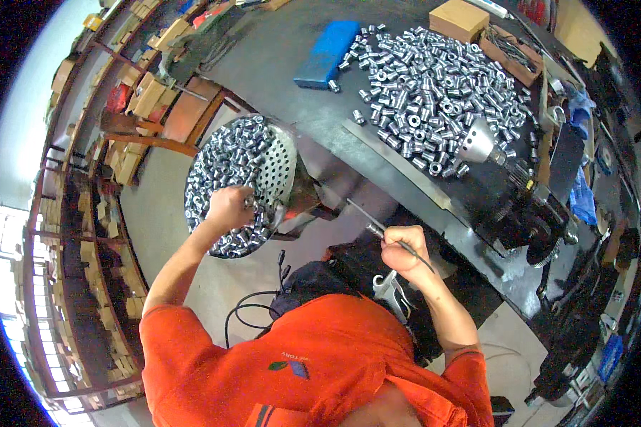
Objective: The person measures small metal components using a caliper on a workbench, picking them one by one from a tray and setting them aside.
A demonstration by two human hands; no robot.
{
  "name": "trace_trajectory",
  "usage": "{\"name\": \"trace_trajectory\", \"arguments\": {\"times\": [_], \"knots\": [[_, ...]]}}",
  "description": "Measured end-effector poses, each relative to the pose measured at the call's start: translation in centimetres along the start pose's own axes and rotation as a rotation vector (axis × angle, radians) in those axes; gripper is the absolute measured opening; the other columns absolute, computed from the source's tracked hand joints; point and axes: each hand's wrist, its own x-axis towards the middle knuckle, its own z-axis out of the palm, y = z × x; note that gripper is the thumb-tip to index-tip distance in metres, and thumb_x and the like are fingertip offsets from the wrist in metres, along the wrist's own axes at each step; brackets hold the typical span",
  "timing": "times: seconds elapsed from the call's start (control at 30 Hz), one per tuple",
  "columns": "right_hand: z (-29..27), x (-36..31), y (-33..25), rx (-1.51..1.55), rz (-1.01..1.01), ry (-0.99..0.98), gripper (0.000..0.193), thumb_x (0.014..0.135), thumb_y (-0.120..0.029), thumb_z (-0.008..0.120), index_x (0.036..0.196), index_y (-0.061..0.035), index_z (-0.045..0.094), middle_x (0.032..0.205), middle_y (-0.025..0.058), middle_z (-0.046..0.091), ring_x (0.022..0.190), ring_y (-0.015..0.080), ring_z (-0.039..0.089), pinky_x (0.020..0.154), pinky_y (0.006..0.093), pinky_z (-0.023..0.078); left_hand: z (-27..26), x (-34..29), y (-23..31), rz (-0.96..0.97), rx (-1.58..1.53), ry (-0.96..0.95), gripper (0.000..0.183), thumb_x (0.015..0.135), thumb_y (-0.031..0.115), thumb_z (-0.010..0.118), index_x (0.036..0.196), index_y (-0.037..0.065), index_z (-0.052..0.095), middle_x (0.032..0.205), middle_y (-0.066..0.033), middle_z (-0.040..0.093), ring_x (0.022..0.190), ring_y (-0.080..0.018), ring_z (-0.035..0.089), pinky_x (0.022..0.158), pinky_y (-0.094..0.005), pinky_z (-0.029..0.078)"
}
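My left hand (229, 208) is closed over a round perforated metal basket (281, 165), its fingertips down among a heap of small shiny metal bushings (228, 160). What lies between those fingers, if anything, is hard to make out. In front of my body, my right hand (406, 249) is wrapped round a thin metal rod (363, 212). The rod points up and to the left, and its other end sticks out below the fist. A small metal piece (374, 230) sits at the rod beside the fingers.
A dark workbench (263, 64) bears a big pile of bushings (434, 92), a blue block (329, 53), a cardboard box (459, 19) and a perforated scoop (478, 141). A machine (541, 220) stands at the right. Shelves (71, 285) line the left side, near a wooden chair (185, 121).
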Motion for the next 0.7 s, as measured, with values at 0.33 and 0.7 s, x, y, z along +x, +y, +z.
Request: {"name": "trace_trajectory", "arguments": {"times": [0.33, 0.7], "knots": [[-0.3, 0.3, -0.8, -0.1, -0.209, -0.034, 0.026, 0.067, -0.014, 0.057, 0.056, -0.0054, 0.035, 0.049, 0.0065, 0.026, 0.043, 0.0168, 0.031, 0.042, 0.0325, 0.026, -2.4, 2.3, 14.8, -0.325, -2.028, -0.627, 0.021, 0.087, 0.02, 0.053, 0.092, -0.001, 0.056, 0.059, -0.0114, 0.058, 0.045, -0.0251, 0.057, 0.053, -0.0364, 0.049], [-0.8, 0.0, -1.3, -0.31, -0.203, 0.011, 0.027, 0.06, -0.012, 0.067, 0.06, -0.0054, 0.041, 0.053, 0.0147, 0.04, 0.048, 0.0343, 0.046, 0.046, 0.0389, 0.035, -1.2, 4.4, 16.9, -0.042, -1.478, -0.512, 0.025, 0.091, 0.022, 0.056, 0.098, -0.001, 0.056, 0.071, -0.011, 0.062, 0.053, -0.0198, 0.061, 0.061, -0.032, 0.052]]}}
